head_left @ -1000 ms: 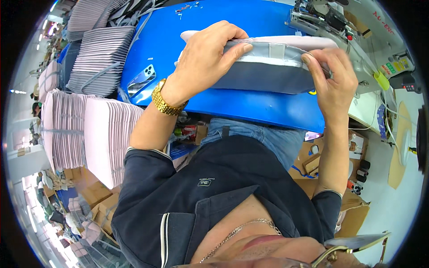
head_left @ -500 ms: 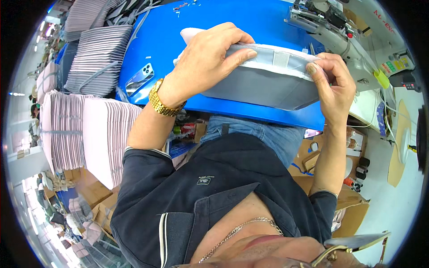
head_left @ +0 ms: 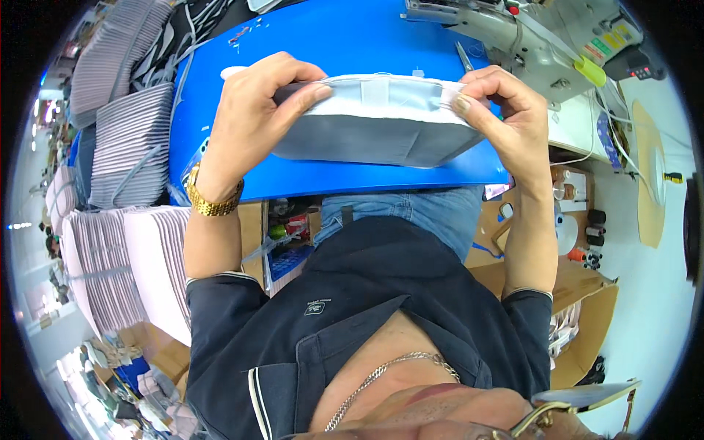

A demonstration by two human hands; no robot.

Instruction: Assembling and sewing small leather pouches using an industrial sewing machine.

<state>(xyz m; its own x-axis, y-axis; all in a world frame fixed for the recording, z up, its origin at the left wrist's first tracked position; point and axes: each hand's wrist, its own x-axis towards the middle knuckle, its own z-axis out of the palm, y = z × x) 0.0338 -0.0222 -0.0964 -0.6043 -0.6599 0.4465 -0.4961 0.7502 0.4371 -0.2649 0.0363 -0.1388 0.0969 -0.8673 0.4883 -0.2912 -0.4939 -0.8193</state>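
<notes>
A grey box-shaped fabric piece [head_left: 374,139] with a pale, white-edged upper border stands in front of me above the blue tabletop [head_left: 323,37]. My left hand [head_left: 257,110] pinches its left upper edge, thumb on the near face and fingers behind. At the other end, my right hand [head_left: 506,110] grips the upper right corner between thumb and fingers. The border is stretched between both hands, with a lighter rectangular patch [head_left: 375,94] on it. What lies behind the piece is hidden.
A sewing machine [head_left: 535,44] stands at the far right, with metal snips [head_left: 463,56] near it. Bundled stacks of grey panels [head_left: 132,143] and pale pink panels [head_left: 158,257] line the left side. Thread spools [head_left: 595,227] sit at the right.
Both hands and the fabric piece appear further left in the view. The hands have moved farther apart, and the border now looks straighter and more level.
</notes>
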